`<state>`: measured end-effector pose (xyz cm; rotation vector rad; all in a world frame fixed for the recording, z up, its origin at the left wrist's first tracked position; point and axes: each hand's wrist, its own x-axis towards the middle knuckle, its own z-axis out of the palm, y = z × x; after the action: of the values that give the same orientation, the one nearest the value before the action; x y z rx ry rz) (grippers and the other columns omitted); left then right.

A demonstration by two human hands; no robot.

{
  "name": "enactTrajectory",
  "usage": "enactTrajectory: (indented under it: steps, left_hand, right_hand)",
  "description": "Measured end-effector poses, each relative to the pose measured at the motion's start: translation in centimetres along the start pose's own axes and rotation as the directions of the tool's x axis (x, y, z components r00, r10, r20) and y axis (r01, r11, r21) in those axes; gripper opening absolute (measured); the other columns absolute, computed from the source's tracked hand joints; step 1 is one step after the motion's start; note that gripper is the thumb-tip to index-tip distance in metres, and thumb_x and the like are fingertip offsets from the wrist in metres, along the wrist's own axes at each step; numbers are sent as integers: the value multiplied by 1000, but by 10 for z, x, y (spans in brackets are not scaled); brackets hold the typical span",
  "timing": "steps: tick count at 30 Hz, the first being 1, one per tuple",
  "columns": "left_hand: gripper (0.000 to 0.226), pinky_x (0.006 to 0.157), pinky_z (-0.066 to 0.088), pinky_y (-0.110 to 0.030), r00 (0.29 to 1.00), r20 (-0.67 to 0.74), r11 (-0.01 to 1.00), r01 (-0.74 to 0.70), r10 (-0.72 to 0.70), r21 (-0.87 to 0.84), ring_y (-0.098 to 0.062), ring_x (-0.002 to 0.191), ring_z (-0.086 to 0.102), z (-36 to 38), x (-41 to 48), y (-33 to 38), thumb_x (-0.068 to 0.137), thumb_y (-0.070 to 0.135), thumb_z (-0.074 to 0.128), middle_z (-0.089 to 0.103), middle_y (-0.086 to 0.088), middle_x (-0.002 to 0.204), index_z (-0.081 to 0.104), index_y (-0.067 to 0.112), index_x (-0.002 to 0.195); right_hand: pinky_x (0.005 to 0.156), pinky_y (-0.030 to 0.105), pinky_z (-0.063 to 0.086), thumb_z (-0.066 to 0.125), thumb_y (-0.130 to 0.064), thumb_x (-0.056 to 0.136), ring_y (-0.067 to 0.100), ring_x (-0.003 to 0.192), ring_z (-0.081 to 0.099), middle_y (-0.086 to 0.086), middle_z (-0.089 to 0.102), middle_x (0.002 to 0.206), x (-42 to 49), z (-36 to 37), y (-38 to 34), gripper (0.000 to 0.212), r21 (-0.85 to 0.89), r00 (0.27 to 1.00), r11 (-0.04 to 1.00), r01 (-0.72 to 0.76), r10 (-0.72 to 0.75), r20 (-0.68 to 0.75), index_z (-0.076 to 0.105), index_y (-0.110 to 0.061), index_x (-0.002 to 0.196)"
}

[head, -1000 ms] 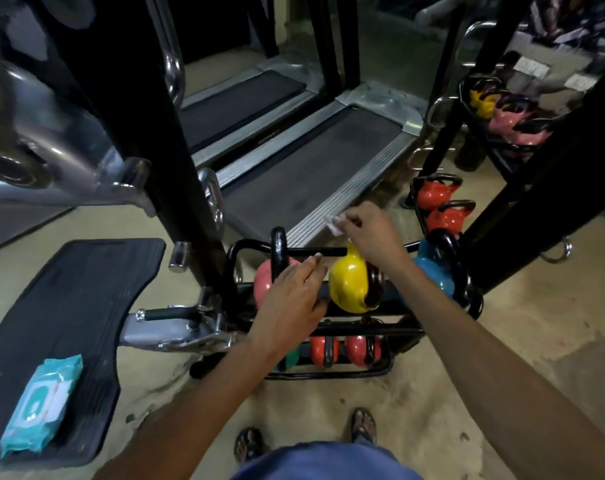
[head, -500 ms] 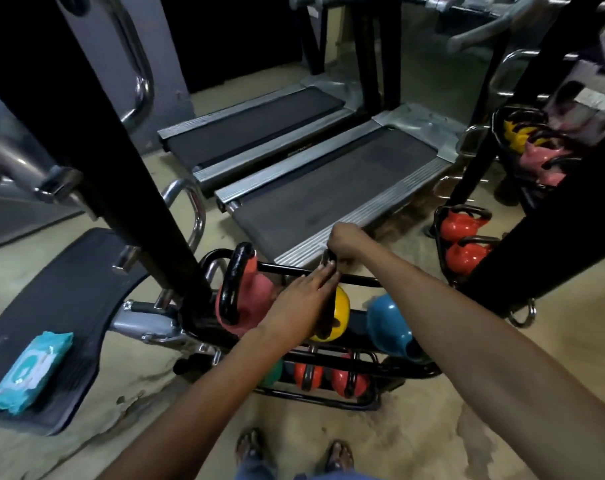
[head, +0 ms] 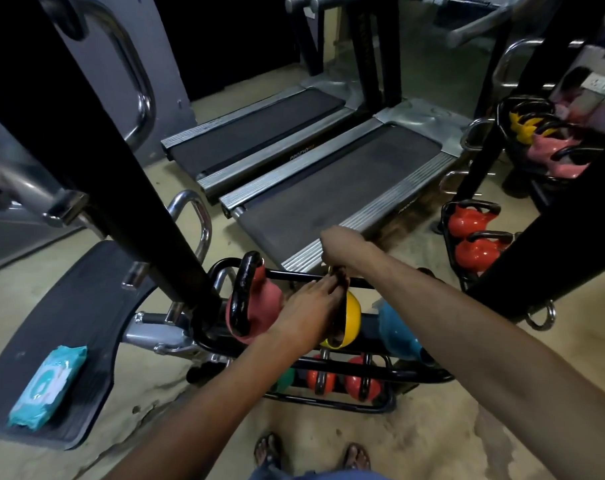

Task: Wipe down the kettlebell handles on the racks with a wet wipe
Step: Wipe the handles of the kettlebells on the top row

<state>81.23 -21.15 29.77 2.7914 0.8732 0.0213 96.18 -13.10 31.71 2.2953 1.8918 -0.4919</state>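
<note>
Kettlebell handle (head: 336,329) in hand: black, on the yellow kettlebell (head: 353,317), top tier of the near rack (head: 363,370), between a pink kettlebell (head: 264,306) and a blue kettlebell (head: 394,327); nearest, on the lower tier, small red kettlebells (head: 323,379), probably due the same treatment; left hand (head: 304,313) laid flat over the yellow bell, fingers straight along the handle, gripping nothing; best used as a brace, pressing down to stop any rolling on the rails; right hand (head: 335,244) just beyond, curled over the top of the handle, fingertips tucked out of sight; wet wipe not visible, presumably folded inside that grip, but cannot tell; wrap the wipe round the bar rather than dabbing one face; draw it along the whole loop, over the crown and down each leg to the ball; twist the wrist to catch the underside; slide the left fingers clear ahead of each pass; mind the upright black handle (head: 243,292) of the pink bell just to the left; off to the left, well apart on a black mat (head: 86,306), a teal wipe pack (head: 48,386) for a fresh sheet on drying out; farther back, two treadmills (head: 328,195); to the right, a second rack (head: 448,244) with larger red kettlebells (head: 467,220), and beyond it yellow and pink ones (head: 550,150), likely next in the round.
</note>
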Motion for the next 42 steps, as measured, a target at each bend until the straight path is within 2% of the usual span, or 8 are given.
enactTrajectory:
  steps: [4, 8, 10, 14, 19, 27, 37, 42]
  left_hand:
    - [102, 121, 18, -33, 999, 40, 999, 6, -5, -42, -21, 154, 12, -6, 1, 0, 86, 32, 76, 1, -4, 169, 9, 17, 161]
    - [104, 122, 18, -38, 998, 69, 996, -6, 12, -86, -22, 154, 6, -5, 3, -2, 85, 31, 77, -2, -4, 169, 7, 15, 161]
    - [106, 122, 20, -39, 998, 52, 995, -21, 26, -98, -24, 154, 8, -4, 2, -2, 83, 33, 79, 0, -5, 168, 10, 14, 161]
    - [110, 122, 19, -37, 999, 12, 994, -47, 49, -101, -27, 154, 9, -2, 1, -3, 78, 32, 82, 2, -12, 168, 12, 8, 160]
    - [112, 117, 28, -37, 999, -5, 995, -48, 48, -84, -30, 147, 28, 2, 2, -3, 71, 36, 85, 19, -15, 164, 20, 6, 158]
    - [83, 106, 39, -41, 998, -42, 997, -48, 46, -59, -35, 129, 46, 0, -2, -3, 71, 31, 84, 47, -20, 143, 49, -1, 139]
    - [113, 122, 17, -38, 998, -48, 993, -44, 39, -113, -31, 154, 11, 1, -3, -1, 76, 27, 83, 4, -15, 167, 10, 7, 160]
    - [106, 123, 8, -35, 999, -14, 993, -33, 32, -111, -27, 155, 3, 2, -2, -2, 85, 26, 77, -3, -11, 168, 5, 9, 160]
  right_hand:
    - [76, 43, 63, 44, -11, 100, 37, 79, 75, 23, 75, 86, 3, -1, 25, 32, 351, 914, 877, -328, 201, 353, 73, 3, 99]
    - [69, 44, 63, 35, -10, 105, 37, 73, 70, 23, 69, 89, 5, 2, 30, 38, 453, 851, 776, -439, 197, 487, 69, 4, 96]
    - [85, 45, 61, 38, -15, 105, 37, 80, 68, 22, 68, 95, 12, -2, 21, 37, 328, 890, 884, -333, 179, 420, 69, 3, 95]
    - [89, 38, 56, 54, -21, 98, 32, 100, 66, 14, 70, 122, 30, -3, -1, 30, 11, 970, 992, -126, 121, 209, 70, -5, 118]
    - [88, 36, 53, 68, -20, 93, 28, 113, 66, 8, 68, 127, 28, -1, -22, 32, -277, 967, 960, 32, 40, 252, 68, -11, 124]
    - [94, 44, 56, 60, -20, 98, 28, 127, 62, 4, 61, 141, 24, 19, -42, 37, -498, 970, 842, 205, -105, 221, 65, -18, 134]
    - [110, 48, 42, 42, -45, 102, 26, 110, 60, 7, 65, 111, 38, 2, 0, 40, 4, 844, 939, -344, 307, 439, 67, -17, 115]
    - [73, 42, 62, 51, -32, 98, 32, 63, 72, 18, 73, 83, 11, 0, 11, 40, 325, 828, 812, -485, 306, 469, 73, 0, 90]
